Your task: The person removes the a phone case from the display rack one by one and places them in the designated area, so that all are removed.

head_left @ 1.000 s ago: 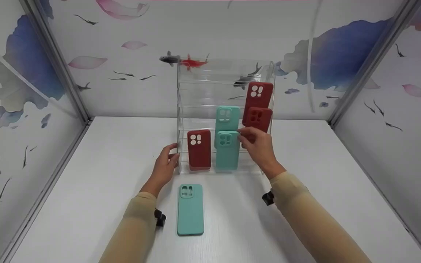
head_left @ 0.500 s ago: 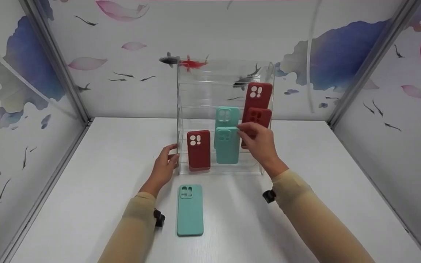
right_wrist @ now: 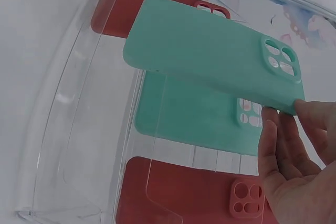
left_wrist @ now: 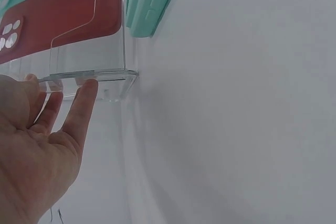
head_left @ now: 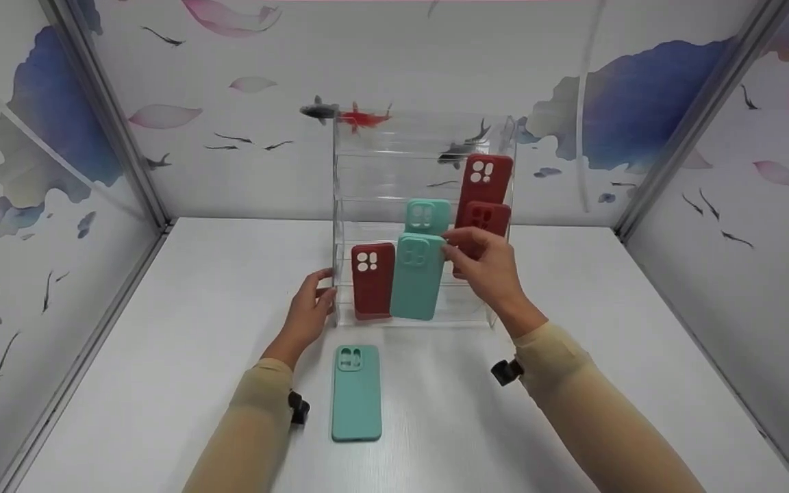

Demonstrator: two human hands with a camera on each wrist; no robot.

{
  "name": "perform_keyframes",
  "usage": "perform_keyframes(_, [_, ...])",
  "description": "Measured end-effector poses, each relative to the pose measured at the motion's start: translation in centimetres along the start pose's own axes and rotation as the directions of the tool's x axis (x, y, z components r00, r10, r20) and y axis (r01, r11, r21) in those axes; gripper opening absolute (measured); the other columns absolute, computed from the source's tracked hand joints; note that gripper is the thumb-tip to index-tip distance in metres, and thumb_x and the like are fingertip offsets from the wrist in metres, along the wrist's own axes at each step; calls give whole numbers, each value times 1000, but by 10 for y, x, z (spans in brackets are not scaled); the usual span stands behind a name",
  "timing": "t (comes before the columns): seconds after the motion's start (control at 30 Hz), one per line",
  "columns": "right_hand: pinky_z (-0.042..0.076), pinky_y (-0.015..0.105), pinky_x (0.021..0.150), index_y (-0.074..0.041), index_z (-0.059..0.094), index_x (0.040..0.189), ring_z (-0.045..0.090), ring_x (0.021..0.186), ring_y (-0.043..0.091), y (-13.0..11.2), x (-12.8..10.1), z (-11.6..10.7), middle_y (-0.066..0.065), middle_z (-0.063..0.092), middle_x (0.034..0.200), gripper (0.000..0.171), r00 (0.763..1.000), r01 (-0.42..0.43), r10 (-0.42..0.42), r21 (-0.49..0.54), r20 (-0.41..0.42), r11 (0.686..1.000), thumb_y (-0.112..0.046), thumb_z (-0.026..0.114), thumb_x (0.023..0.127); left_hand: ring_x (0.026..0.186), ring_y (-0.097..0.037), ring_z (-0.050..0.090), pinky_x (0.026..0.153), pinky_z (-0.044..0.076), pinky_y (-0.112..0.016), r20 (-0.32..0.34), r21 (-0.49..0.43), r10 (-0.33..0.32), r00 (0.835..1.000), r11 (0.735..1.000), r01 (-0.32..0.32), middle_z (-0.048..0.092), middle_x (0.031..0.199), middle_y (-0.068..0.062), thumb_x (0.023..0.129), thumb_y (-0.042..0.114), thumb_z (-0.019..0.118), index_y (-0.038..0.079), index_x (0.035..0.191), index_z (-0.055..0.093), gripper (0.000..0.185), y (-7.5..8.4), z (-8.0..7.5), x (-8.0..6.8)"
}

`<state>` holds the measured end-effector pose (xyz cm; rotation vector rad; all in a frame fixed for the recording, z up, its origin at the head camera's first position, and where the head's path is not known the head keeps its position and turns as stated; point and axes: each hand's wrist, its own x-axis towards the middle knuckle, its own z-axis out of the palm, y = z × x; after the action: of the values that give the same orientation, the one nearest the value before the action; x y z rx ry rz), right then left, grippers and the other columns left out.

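Note:
A clear acrylic tiered rack (head_left: pixel 346 205) stands at the back of the white table. My right hand (head_left: pixel 487 270) pinches the top edge of a teal phone case (head_left: pixel 417 276) (right_wrist: pixel 210 51), which hangs lifted and tilted in front of the rack's lowest tier. Behind it stand a red case (head_left: pixel 372 279) on the lowest tier, another teal case (head_left: pixel 427 214) (right_wrist: pixel 189 116) one tier up, and two red cases (head_left: pixel 485 177) at the right. My left hand (head_left: pixel 309 311) (left_wrist: pixel 37 145) rests with straight fingers against the rack's left front corner (left_wrist: pixel 118 74). A further teal case (head_left: pixel 357 392) lies flat on the table between my forearms.
Printed panels with fish and petals wall the table (head_left: pixel 196 308) on three sides, with metal posts (head_left: pixel 107 123) in the corners. The rack's upper tiers hold nothing. Bare white table lies left and right of the rack.
My right hand has lifted the teal case out of the lowest tier and drawn it forward and to the left, tilted. The left hand stays at the rack's corner.

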<state>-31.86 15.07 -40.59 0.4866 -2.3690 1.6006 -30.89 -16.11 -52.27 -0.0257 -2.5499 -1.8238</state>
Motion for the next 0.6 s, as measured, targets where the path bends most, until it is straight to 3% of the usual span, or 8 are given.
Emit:
perform_keyframes(0.17, [67,34,80,-13,76,117,74,90,25,4,-5,2,8,74,104,19,997,-43,44,-12,65,999,-17,72,99,143,-27,49,113,55,-38,1,2,-4,1000,1000,4,38,163,-4,112,24,46,18,158,34,47,0,0,1])
perform_keyframes(0.3, [67,37,81,-13,76,116,75,88,25,9,-11,7,6,76,104,19,987,-76,76,-7,144,997,-17,73,98,145,-26,48,114,54,-37,3,-1,-7,1000,1000,7,37,164,-3,112,25,46,19,158,34,47,-1,-1,0])
perform_keyframes(0.43, [67,42,81,-10,76,116,77,89,29,16,-16,10,10,77,107,21,970,-113,113,-10,214,994,-18,74,97,145,-26,47,114,54,-37,9,-5,-1,1000,1000,1,37,164,-2,112,24,46,19,158,34,47,-1,-1,-1])
perform_keyframes(0.6, [67,38,82,-12,77,115,77,90,28,27,-21,14,10,76,107,20,938,-164,173,-55,299,985,-19,75,96,144,-26,49,114,54,-37,7,-7,3,1000,1000,-3,37,164,-2,112,23,46,18,158,34,47,2,-1,-1])
